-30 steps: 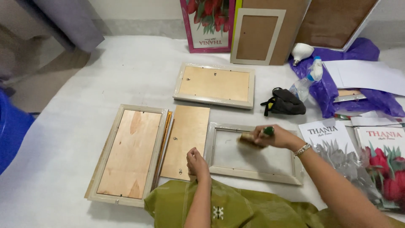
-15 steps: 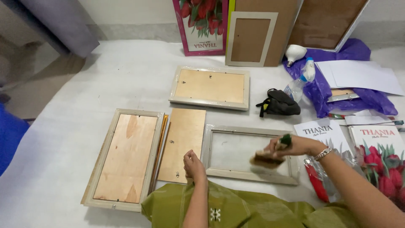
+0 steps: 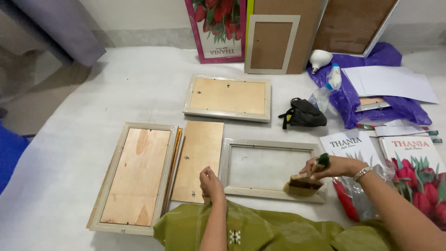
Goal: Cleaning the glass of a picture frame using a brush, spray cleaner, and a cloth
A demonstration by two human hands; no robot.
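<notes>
My right hand (image 3: 331, 166) grips a flat paintbrush (image 3: 304, 182) with a green handle. Its bristles rest on the lower right corner of an empty pale picture frame (image 3: 272, 192) lying on the white sheet. My left hand (image 3: 211, 181) rests with curled fingers at the near edge of a loose wooden backing board (image 3: 197, 160), just left of that frame. Nothing shows inside the left hand.
A backed frame (image 3: 134, 175) lies at left and another (image 3: 227, 96) farther back. A black pouch (image 3: 303, 114), a plastic bottle (image 3: 325, 90), purple plastic (image 3: 371, 97) with papers, and flower-printed booklets (image 3: 409, 167) crowd the right. More frames (image 3: 272, 44) lean on the wall.
My right hand has carried the brush from the frame's upper middle down to its lower right corner. The left hand has stayed by the board. The view shifted slightly.
</notes>
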